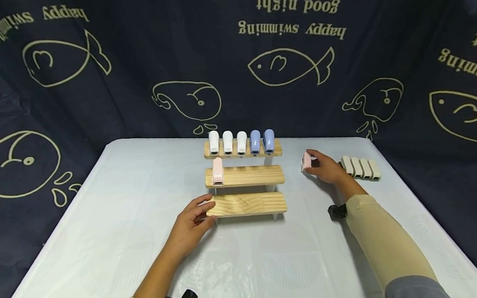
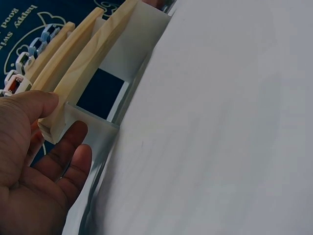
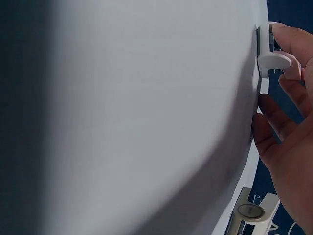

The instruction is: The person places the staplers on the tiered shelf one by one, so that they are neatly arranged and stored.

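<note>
A three-tier wooden stand (image 1: 250,204) has three white staplers (image 1: 227,143) and two blue staplers (image 1: 269,141) on its top tier, and one pink stapler (image 1: 218,171) at the left of the middle tier. My left hand (image 1: 190,226) holds the left end of the lowest board; in the left wrist view the thumb and fingers of that hand (image 2: 44,161) are around the board's end (image 2: 54,122). To the right of the stand, my right hand (image 1: 326,167) pinches another pink stapler (image 1: 306,161), whose base touches the table in the right wrist view.
Several cream staplers (image 1: 360,167) stand in a row right of my right hand. A dark patterned cloth (image 1: 132,59) hangs behind the white table (image 1: 104,250). One cream stapler (image 3: 250,211) shows at the bottom of the right wrist view.
</note>
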Tool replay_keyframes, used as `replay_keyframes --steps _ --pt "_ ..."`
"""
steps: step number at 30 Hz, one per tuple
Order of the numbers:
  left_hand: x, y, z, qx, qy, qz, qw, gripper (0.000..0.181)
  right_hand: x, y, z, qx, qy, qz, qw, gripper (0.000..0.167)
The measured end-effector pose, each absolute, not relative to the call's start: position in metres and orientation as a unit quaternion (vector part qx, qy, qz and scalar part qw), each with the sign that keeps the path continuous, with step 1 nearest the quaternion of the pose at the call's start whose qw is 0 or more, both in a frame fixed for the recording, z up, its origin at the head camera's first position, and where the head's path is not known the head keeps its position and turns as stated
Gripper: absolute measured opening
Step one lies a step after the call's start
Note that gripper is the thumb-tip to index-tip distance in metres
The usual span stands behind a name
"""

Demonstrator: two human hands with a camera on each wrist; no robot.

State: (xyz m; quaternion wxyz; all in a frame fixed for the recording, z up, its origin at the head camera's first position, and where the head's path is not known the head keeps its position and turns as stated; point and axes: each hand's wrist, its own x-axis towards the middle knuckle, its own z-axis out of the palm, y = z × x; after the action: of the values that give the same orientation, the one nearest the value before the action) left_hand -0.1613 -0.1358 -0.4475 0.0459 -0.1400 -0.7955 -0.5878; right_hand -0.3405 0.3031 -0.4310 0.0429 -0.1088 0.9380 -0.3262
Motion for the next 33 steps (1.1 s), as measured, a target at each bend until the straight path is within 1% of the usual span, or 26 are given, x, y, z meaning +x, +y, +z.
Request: replay_keyframes --steps 12,18,22,33 --pt "-0.161 -0.136 -0.447 -0.144 -0.797 -0.584 0.051 0.036 -0.334 0.301 -0.431 -0.086 0.927 -0.363 0.032 0.073" --pt "-0.161 -0.135 -0.447 -0.144 -0.796 -0.585 0.052 0.036 -0.327 0.301 -0.43 -0.079 0.912 -0.402 0.013 0.075" --pt "-0.161 -0.135 -0.447 -0.14 -0.799 -0.582 0.052 0.036 -0.324 0.3 -0.429 -0.08 0.912 -0.403 0.001 0.074" --pt "-0.162 -0.137 -0.45 -0.136 -0.799 -0.584 0.046 0.037 -0.318 0.293 -0.422 -0.078 0.908 -0.411 -0.008 0.075"
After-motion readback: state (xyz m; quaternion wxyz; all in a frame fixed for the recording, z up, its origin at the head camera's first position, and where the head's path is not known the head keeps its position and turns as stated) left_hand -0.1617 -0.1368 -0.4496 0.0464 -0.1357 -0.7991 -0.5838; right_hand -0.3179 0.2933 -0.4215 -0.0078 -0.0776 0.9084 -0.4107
